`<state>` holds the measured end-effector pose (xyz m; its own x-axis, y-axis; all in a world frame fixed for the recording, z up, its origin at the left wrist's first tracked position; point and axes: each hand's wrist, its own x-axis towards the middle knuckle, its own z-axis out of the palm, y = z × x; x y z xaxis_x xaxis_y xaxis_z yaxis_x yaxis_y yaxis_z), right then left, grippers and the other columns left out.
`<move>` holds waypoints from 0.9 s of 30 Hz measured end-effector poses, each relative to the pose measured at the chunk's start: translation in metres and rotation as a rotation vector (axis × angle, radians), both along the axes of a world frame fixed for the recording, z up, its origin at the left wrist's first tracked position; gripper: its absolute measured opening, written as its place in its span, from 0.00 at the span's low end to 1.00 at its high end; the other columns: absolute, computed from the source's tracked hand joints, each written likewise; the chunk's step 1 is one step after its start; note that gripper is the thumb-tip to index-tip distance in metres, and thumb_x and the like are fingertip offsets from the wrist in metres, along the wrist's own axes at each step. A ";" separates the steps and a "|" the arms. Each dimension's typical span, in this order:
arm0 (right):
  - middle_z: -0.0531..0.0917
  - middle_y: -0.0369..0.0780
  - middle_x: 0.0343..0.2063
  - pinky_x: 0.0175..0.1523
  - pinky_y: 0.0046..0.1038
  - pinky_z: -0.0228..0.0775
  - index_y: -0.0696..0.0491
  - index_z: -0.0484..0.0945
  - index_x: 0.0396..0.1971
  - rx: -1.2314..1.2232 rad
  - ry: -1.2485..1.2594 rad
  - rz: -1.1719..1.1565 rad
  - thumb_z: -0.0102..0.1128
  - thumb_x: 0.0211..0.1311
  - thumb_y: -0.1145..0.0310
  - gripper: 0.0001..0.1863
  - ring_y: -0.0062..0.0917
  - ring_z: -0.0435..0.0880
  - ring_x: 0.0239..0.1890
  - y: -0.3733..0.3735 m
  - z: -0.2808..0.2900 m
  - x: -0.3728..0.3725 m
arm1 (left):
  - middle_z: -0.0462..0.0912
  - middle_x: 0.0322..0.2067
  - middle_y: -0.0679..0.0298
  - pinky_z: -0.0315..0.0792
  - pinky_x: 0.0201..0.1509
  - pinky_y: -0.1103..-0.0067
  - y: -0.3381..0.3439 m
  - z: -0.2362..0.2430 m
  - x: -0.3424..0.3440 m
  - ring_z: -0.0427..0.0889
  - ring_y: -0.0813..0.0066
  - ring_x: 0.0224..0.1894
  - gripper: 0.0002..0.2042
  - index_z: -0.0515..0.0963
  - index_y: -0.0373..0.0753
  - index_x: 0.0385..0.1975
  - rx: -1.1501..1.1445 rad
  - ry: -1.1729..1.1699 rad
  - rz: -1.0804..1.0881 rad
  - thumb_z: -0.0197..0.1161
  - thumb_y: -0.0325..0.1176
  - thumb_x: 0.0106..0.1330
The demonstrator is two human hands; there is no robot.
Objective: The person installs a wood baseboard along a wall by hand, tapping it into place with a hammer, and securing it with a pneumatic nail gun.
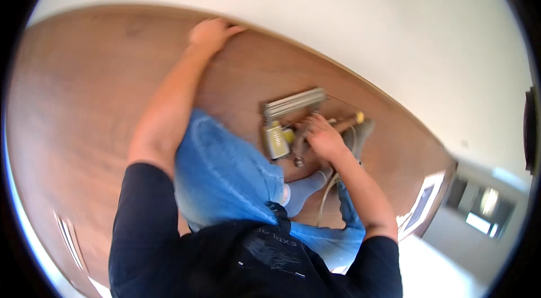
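Observation:
My left hand (209,36) reaches to the wall's foot and rests against a thin wood-coloured baseboard trim (270,34), a finger or thumb stretched out along it. Between my legs, my right hand (322,135) is closed over what looks like a hammer (345,124); its dark head shows on one side of the hand and its brown handle on the other. Blur hides the exact finger placement. Just beyond my right fingers lies a nail gun (277,140) with a long grey metal magazine (295,103) and a yellow-and-white label.
I sit on a brown wood floor (101,72) beside a pale wall (366,10). A light air hose (323,202) runs past my grey-socked foot (307,191). At the right are a white-framed panel (422,205) and an opening into another room (479,208).

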<state>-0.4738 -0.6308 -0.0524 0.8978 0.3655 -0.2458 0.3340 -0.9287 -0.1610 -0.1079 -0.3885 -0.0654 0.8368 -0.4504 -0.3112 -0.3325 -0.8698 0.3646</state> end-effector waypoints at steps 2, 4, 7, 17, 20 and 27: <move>0.82 0.42 0.41 0.76 0.43 0.56 0.54 0.85 0.32 -0.038 -0.054 0.076 0.58 0.50 0.69 0.10 0.37 0.79 0.53 0.004 -0.012 0.017 | 0.87 0.44 0.52 0.76 0.54 0.59 0.026 -0.025 0.018 0.85 0.53 0.49 0.33 0.87 0.43 0.44 -0.114 -0.086 0.047 0.52 0.68 0.67; 0.82 0.39 0.40 0.68 0.37 0.62 0.51 0.85 0.31 -0.163 0.049 0.155 0.60 0.51 0.65 0.10 0.33 0.79 0.51 0.014 0.006 0.026 | 0.87 0.31 0.52 0.76 0.44 0.62 0.027 -0.023 0.010 0.86 0.55 0.38 0.33 0.87 0.37 0.33 -0.115 -0.032 0.083 0.54 0.67 0.68; 0.83 0.38 0.37 0.61 0.33 0.66 0.50 0.84 0.26 -0.102 -0.099 0.085 0.62 0.48 0.60 0.10 0.31 0.80 0.48 0.005 -0.014 0.001 | 0.82 0.18 0.59 0.74 0.29 0.72 0.016 -0.024 0.000 0.78 0.71 0.17 0.33 0.84 0.32 0.26 -0.469 0.145 0.242 0.55 0.63 0.70; 0.79 0.35 0.27 0.53 0.30 0.69 0.50 0.78 0.27 -0.263 -0.434 -0.236 0.62 0.48 0.66 0.07 0.29 0.80 0.37 0.032 0.149 -0.111 | 0.83 0.20 0.61 0.74 0.31 0.74 0.005 -0.049 0.013 0.81 0.71 0.23 0.35 0.84 0.34 0.26 -0.289 -0.085 0.060 0.54 0.67 0.68; 0.82 0.39 0.40 0.69 0.40 0.67 0.51 0.81 0.44 -0.231 -0.489 -0.575 0.66 0.41 0.71 0.23 0.37 0.81 0.51 0.033 0.224 -0.200 | 0.82 0.22 0.59 0.72 0.26 0.77 0.026 -0.095 0.054 0.79 0.72 0.22 0.35 0.83 0.30 0.30 -0.570 0.135 0.161 0.55 0.65 0.69; 0.84 0.42 0.42 0.62 0.41 0.69 0.55 0.78 0.51 -0.504 -0.908 -1.360 0.70 0.43 0.81 0.29 0.40 0.82 0.46 0.104 0.305 -0.412 | 0.80 0.22 0.61 0.71 0.22 0.80 0.075 -0.120 0.070 0.75 0.76 0.20 0.28 0.82 0.32 0.37 -0.704 0.483 0.370 0.56 0.57 0.74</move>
